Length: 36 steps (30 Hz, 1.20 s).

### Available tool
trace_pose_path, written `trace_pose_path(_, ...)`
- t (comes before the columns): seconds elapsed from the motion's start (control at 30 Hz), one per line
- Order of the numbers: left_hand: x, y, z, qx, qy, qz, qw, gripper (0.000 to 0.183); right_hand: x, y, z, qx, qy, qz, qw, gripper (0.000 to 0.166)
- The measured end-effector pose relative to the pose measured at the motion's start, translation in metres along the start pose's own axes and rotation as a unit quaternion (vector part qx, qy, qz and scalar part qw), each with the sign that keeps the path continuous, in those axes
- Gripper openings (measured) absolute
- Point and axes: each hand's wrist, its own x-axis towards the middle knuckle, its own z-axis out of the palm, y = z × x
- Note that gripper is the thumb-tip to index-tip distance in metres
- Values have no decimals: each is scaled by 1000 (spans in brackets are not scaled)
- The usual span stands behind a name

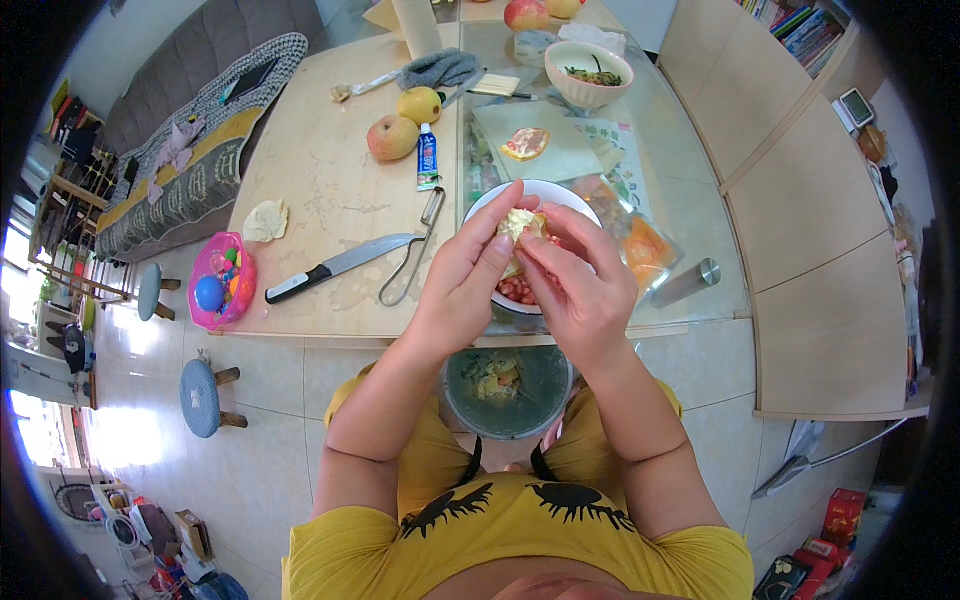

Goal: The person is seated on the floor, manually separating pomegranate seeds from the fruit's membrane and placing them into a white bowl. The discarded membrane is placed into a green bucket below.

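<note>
Both of my hands meet over a white enamel bowl (589,201) that has pomegranate seeds (519,291) in it. Between the fingers is a piece of pomegranate (519,223) with pale pith showing. My left hand (469,274) grips it from the left, thumb on the front. From the right, my right hand (585,281) holds it with bent fingertips. Another pomegranate piece (526,144), with pink flesh, lies on pale sheets behind the bowl. The underside of the held piece is partly hidden by the fingers.
Left of the bowl lie a kitchen knife (341,268), a metal peeler (424,247), a blue tube (427,159) and pomegranates (392,138). A pink basket (198,289) holds coloured balls. A metal cylinder (686,283) stands right. Below the table edge, a bin (508,420) holds peel.
</note>
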Motion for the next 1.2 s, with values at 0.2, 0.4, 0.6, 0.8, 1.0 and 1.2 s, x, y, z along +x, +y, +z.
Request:
trace_pose_path(0.2, 0, 2, 0, 36, 5, 4, 999, 44, 3, -2, 0, 9, 11, 6, 1000, 20)
trace_pose_path(0.4, 1, 3, 0, 78, 4, 18, 997, 44, 9, -3, -1, 72, -2, 76, 995, 19)
trace_pose_path(0.6, 1, 2, -2, 167, 7, 57, 984, 46, 9, 0, -1, 78, -27, 84, 993, 20)
trace_pose_path(0.8, 2, 4, 3, 219, 17, 78, 973, 44, 7, 2, 1, 63, -10, 78, 995, 23)
trace_pose_path(1.0, 2, 1, 2, 204, 27, 75, 976, 44, 6, 0, 3, 40, -2, 60, 997, 23)
trace_pose_path(1.2, 3, -1, 1, 215, 19, 81, 973, 45, 8, 0, 2, 26, -11, 48, 998, 21)
